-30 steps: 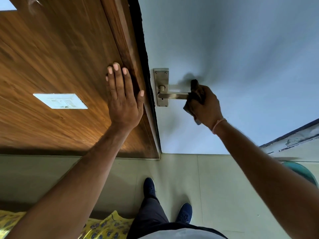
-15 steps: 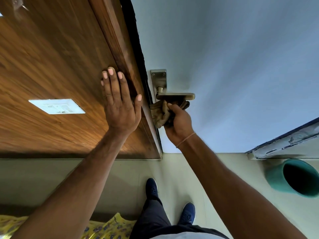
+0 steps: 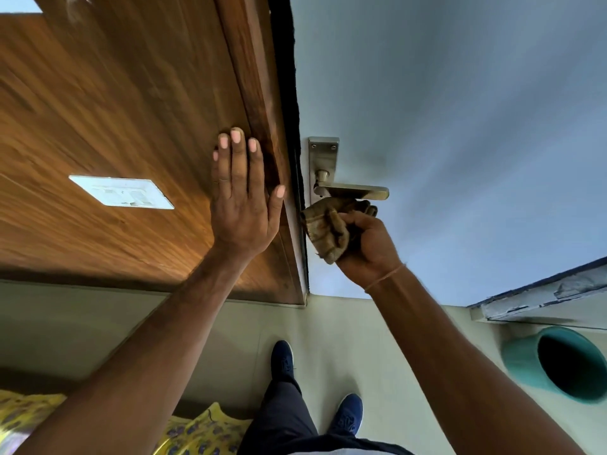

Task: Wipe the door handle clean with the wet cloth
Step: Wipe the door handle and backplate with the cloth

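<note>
A brass lever door handle on a metal backplate sticks out from a pale blue-grey door. My right hand is closed around a bunched brownish cloth, held just under the lever and against the lower part of the backplate. My left hand lies flat, fingers spread, on the wooden frame left of the door edge. It holds nothing.
A white switch plate sits on the wood panel to the left. A teal bucket stands on the floor at the right under a worn ledge. Yellow patterned fabric lies bottom left. My blue shoes are on the pale floor.
My right hand slid the cloth from the lever's outer end to below the lever near the backplate, and has stayed there over the last half second. My left hand stayed flat on the frame.
</note>
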`<state>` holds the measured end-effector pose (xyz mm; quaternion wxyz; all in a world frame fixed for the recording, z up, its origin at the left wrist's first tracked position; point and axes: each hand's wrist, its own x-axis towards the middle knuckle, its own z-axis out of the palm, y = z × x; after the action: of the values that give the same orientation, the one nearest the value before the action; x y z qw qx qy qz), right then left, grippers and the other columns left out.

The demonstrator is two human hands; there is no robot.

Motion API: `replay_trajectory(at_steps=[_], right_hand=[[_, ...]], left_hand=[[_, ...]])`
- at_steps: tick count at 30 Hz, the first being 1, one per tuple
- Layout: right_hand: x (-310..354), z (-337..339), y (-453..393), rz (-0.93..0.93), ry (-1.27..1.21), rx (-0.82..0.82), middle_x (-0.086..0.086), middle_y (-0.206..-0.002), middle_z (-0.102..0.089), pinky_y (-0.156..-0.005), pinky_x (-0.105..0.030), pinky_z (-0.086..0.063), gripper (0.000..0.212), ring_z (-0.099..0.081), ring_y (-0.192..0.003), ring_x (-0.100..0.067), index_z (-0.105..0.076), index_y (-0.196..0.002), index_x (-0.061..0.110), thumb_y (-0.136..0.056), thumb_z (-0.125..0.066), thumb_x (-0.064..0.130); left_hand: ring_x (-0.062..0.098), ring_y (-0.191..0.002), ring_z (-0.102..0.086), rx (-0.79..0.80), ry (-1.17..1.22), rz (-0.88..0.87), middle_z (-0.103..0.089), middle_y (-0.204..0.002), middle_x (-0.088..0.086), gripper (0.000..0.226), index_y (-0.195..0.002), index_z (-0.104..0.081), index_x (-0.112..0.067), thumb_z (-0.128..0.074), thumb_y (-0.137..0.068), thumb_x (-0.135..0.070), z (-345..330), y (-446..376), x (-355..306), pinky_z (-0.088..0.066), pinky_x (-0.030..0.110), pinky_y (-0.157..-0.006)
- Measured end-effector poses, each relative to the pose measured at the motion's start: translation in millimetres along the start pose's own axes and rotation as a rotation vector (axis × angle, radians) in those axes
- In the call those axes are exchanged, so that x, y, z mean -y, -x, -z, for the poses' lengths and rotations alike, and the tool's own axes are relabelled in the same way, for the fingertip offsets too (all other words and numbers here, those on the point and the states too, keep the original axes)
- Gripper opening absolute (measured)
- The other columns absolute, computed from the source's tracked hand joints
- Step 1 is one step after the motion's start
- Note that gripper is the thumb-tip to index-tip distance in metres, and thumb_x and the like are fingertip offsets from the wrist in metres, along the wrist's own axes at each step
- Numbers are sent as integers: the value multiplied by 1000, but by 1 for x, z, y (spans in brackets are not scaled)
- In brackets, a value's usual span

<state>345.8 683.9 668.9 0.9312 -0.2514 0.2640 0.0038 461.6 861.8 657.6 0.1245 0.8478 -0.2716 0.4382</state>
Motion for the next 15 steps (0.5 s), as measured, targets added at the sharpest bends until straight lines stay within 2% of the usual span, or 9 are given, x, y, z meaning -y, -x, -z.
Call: replay_trajectory(at_steps=[3, 6, 9, 12, 13, 15], right_hand=[[8, 13, 9, 85, 172, 50, -23, -133, -62, -118, -53, -46, 36, -61, -127, -41, -64, -131, -3, -97, -53, -2], [18, 14, 14, 295, 407, -43, -30, -134, -66, -110, -56, -52, 51, -63, -128, -48, -61, -136, -7, -87, -67, 5], [29, 0, 15, 558, 758, -192, -16, -123, -73, -84, -44, -62, 50, -71, -113, -35, -60, -132, 4, -86, -75, 17], [36, -16, 12, 783, 1086, -315, 14, -111, -67, -90, -28, -58, 51, -68, -102, -7, -53, -132, 11, -90, -80, 23], [38, -21, 11, 842, 1171, -360, 16, -108, -65, -88, -21, -55, 52, -67, -98, -6, -51, -133, 12, -92, -80, 24], [40, -24, 3, 920, 1291, -443, 7, -112, -68, -85, -19, -48, 53, -66, -101, -14, -50, -135, 13, -92, -79, 27]], left_hand=[[46, -159, -28, -1, -20, -14, -30, -168, 29, 73, -162, -32, 6, -46, -107, -40, -3, 3, 3, -35, 60, -128], [43, -161, -24, -12, -1, -7, -25, -169, 26, 76, -164, -27, 4, -49, -106, -40, -6, 4, 3, -32, 59, -130], [42, -162, -20, -25, 7, 9, -25, -169, 26, 79, -164, -24, 3, -54, -104, -37, -12, 4, 1, -29, 59, -131], [46, -159, -26, -35, 19, 12, -33, -166, 29, 82, -165, -21, 2, -56, -102, -37, -18, 5, 0, -26, 58, -132], [47, -157, -28, -38, 27, 10, -35, -165, 30, 83, -165, -19, 2, -56, -102, -37, -20, 5, 1, -24, 58, -133], [48, -155, -28, -52, 51, 4, -35, -164, 31, 81, -166, -17, 1, -53, -104, -38, -23, 5, 1, -22, 57, -133]])
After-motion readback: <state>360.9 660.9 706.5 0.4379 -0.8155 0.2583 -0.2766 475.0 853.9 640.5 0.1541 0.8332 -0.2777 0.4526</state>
